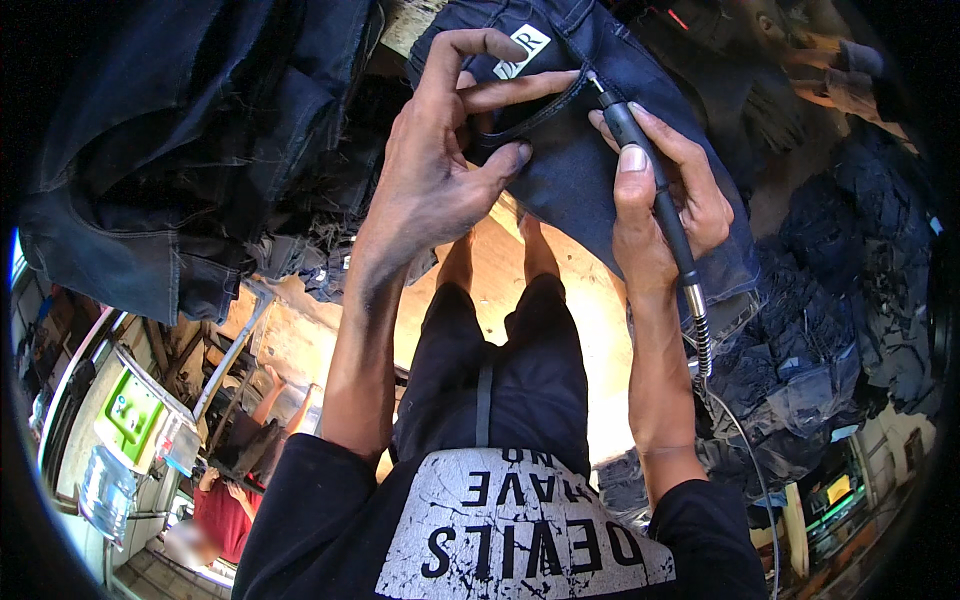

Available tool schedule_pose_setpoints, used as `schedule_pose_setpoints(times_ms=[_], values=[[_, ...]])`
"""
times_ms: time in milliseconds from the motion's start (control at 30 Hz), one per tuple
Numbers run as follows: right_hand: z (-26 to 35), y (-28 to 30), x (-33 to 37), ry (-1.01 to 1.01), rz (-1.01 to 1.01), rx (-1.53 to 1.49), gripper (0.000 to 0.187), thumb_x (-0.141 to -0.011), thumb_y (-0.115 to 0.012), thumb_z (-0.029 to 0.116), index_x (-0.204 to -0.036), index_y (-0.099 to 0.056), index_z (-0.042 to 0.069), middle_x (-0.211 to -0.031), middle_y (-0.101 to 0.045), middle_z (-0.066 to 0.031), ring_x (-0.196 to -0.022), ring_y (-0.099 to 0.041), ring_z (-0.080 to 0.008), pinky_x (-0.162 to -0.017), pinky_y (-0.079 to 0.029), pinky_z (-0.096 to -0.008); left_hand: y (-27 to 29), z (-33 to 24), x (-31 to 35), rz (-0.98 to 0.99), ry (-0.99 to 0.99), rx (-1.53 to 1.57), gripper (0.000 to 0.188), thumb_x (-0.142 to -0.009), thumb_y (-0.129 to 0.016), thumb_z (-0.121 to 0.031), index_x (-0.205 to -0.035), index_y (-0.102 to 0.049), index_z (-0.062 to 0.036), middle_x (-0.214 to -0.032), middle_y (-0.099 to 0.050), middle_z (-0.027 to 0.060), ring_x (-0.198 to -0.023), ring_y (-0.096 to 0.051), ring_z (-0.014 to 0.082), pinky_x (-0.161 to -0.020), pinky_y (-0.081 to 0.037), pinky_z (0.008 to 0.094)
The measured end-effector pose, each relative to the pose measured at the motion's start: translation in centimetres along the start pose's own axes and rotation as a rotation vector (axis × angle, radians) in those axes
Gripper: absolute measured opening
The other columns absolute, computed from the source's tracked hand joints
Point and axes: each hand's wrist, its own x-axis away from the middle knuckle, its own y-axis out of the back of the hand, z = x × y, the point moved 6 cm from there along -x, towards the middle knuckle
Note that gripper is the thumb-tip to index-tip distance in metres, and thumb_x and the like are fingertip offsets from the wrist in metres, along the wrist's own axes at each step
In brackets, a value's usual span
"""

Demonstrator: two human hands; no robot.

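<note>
Dark denim jeans lie spread at the top centre, with a white label near the pocket. My right hand grips a slim black rotary-tool handpiece, thumb on top and fingers round it. Its thin metal tip meets the jeans at the stitched pocket edge. From the handpiece's lower end runs a metal spring sleeve and cable. My left hand reaches over the pocket opening with fingers apart. One stretched finger lies along the pocket edge near the tip, while the thumb points away from it.
A pile of dark jeans rises at the left. More stacked dark garments fill the right side. The cable hangs down past my right arm. Another person in a red shirt is at the lower left, near a green tray.
</note>
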Motion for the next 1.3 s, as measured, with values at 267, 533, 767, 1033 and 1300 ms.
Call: schedule_pose_setpoints(times_ms=[267, 533, 767, 1033, 1300], values=[[0.8, 3.4, 3.6, -0.139, -0.002, -0.191, 0.033, -0.102, -0.069, 0.020, -0.122, -0.074, -0.005, -0.110, -0.079, -0.0172, -0.105, -0.077, -0.0223, -0.091, -0.059, -0.0317, -2.0, -3.9, -0.3, -0.313, -0.263, -0.573, 0.058, -0.085, -0.091, -0.033, -0.131, -0.060, -0.0140, -0.109, -0.082, 0.0063, -0.106, -0.077, 0.0291, -0.092, -0.057, 0.0403], [2.8, 7.7, 4.6, -0.041, -0.023, 0.142, 0.027, -0.100, -0.070, 0.016, -0.124, -0.074, 0.002, -0.120, -0.078, -0.0190, -0.124, -0.072, -0.0358, -0.109, -0.053, -0.0431, -0.9, -1.4, -18.0, -0.185, -0.553, -0.825, 0.030, -0.087, -0.084, -0.031, -0.113, -0.074, -0.0185, -0.101, -0.079, 0.0087, -0.095, -0.075, 0.0321, -0.084, -0.056, 0.0462], [-1.7, 8.5, 4.0, -0.049, 0.000, -0.025, 0.024, -0.097, -0.070, 0.011, -0.118, -0.074, 0.003, -0.110, -0.080, -0.0209, -0.108, -0.079, -0.0311, -0.109, -0.055, -0.0424, -3.3, -5.5, -1.0, -0.348, -0.214, -0.374, 0.037, -0.094, -0.082, -0.041, -0.102, -0.073, -0.0065, -0.101, -0.075, 0.0083, -0.099, -0.069, 0.0278, -0.084, -0.055, 0.0441], [-4.0, 10.5, 2.2, -0.057, 0.154, -0.142, 0.027, -0.100, -0.070, 0.016, -0.120, -0.073, -0.001, -0.106, -0.082, -0.0155, -0.107, -0.078, -0.0205, -0.109, -0.054, -0.0359, -14.3, 4.0, 10.4, -0.059, 0.275, 0.438, 0.074, -0.089, -0.092, -0.019, -0.144, -0.049, 0.0044, -0.134, -0.067, 0.0170, -0.124, -0.067, 0.0273, -0.115, -0.050, 0.0403], [-8.4, 12.4, 0.1, -0.140, 0.229, -0.053, 0.034, -0.107, -0.067, 0.025, -0.129, -0.068, -0.001, -0.118, -0.078, -0.0148, -0.115, -0.074, -0.0210, -0.101, -0.056, -0.0328, -14.4, 4.2, 10.4, -0.187, 0.409, 0.593, 0.077, -0.079, -0.099, -0.023, -0.135, -0.056, 0.0051, -0.097, -0.073, 0.0126, -0.082, -0.072, 0.0163, -0.078, -0.062, 0.0335]])
